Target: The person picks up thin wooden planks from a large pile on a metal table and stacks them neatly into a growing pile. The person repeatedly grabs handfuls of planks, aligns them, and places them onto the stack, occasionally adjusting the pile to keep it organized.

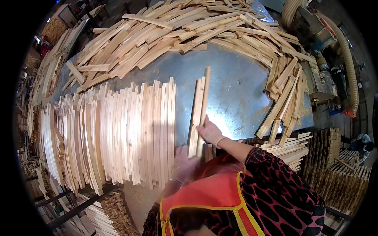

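My right hand (210,131) is closed round the right side of a few wooden slats (199,114), held together with their long sides touching. One slat reaches farther up than the others. At their near end is my left hand (183,160), blurred, so its fingers cannot be read. To the left, a broad row of wooden slats (138,129) lies side by side, its right edge a short way from the held ones. Under them is a blue-grey metal table (232,82).
A loose heap of slats (157,37) curves across the table's far side, with more slats (285,94) piled at the right. Stacked wood (291,151) stands below the table's right edge. A ribbed hose (346,59) hangs by machinery at far right.
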Tool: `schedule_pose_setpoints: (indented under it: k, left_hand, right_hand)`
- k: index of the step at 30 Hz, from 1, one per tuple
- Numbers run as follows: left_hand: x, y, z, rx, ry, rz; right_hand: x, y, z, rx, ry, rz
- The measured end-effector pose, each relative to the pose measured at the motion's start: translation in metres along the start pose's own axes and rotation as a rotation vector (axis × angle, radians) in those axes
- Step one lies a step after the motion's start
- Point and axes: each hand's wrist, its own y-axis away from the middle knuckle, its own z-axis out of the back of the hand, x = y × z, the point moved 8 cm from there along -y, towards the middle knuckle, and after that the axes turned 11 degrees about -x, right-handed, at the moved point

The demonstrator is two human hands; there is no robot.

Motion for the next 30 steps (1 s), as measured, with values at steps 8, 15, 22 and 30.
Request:
schedule_pose_setpoints:
  k: [8, 15, 22, 30]
  left_hand:
    - [-0.088, -0.017, 0.025, -0.356, -0.529, -0.348]
    - [-0.123, -0.037, 0.003, -0.215, -0.521, -0.344]
    - [-0.238, -0.076, -0.056, 0.010, -0.506, -0.607]
    - [-0.212, -0.129, -0.144, 0.378, -0.062, -0.101]
  right_hand:
    - [-0.005, -0.048, -0.059, 0.329, -0.128, 0.702]
    - [-0.189, -0.099, 0.367, -1.202, -0.279, -0.391]
    - [-0.211, -0.120, 0.400, -0.868, -0.184, -0.541]
    - [-0.132, 0.023, 0.250, -0.270, -0.272, -0.043]
